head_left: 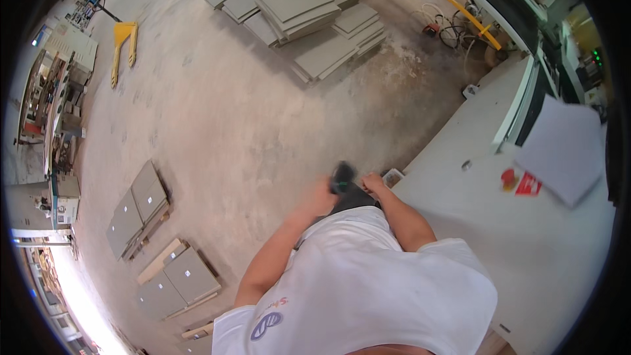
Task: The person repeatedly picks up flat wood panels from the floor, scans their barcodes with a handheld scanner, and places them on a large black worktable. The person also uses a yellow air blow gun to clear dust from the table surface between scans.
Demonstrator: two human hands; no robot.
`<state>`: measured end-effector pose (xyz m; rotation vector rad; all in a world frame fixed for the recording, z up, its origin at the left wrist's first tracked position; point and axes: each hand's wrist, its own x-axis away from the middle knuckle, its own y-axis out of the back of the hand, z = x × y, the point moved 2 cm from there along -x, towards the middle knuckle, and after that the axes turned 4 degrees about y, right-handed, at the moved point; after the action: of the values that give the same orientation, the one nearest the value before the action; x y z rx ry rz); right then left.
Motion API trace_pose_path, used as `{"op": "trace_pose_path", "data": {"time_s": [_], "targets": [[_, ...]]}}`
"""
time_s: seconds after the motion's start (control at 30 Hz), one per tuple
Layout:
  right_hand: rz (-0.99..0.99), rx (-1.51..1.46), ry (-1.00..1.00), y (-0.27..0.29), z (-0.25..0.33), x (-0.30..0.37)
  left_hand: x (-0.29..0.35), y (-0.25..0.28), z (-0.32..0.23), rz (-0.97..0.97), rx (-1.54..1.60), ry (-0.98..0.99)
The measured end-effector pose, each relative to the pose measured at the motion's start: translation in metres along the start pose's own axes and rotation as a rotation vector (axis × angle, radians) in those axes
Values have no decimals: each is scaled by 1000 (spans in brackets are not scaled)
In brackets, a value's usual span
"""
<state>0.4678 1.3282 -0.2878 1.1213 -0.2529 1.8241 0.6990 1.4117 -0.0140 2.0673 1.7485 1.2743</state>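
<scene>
My left hand [320, 198] hangs in front of me on the left, beside my dark trouser leg [355, 200], smeared by motion, so its fingers cannot be read. A black shoe [341, 178] shows just beyond it. Past the hem of my white T-shirt [374, 256], my right hand [373, 184] is held with its fingers curled closed. What it holds, if anything, is hidden. That hand is close to the pale machine cabinet [453, 177] on my right.
Several grey flat panels [299, 10] lie in stacks ahead. More panels [190, 276] rest on low supports at left. A yellow pallet jack [123, 43] stands far left. On the cabinet are a red button [507, 179] and a paper sheet [565, 148]. Cables [450, 29] lie beyond it.
</scene>
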Motion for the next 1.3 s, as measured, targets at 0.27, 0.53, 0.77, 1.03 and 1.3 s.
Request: {"op": "trace_pose_path", "data": {"time_s": [0.27, 0.53, 0.77, 1.03, 1.3], "targets": [[-69, -28, 104, 89, 129, -85, -37, 21, 353, -541, 509, 1032], [-71, -237, -236, 130, 159, -181, -138, 56, 368, -202, 452, 1081], [-205, -77, -61, 244, 303, -252, -456, 231, 248, -361, 291, 632], [-191, 147, 55, 337, 505, -437, -578, 365, 68, -446, 561, 472], [-224, 507, 339, 327, 689, -669, -468, 215, 38, -257, 134, 1174]]}}
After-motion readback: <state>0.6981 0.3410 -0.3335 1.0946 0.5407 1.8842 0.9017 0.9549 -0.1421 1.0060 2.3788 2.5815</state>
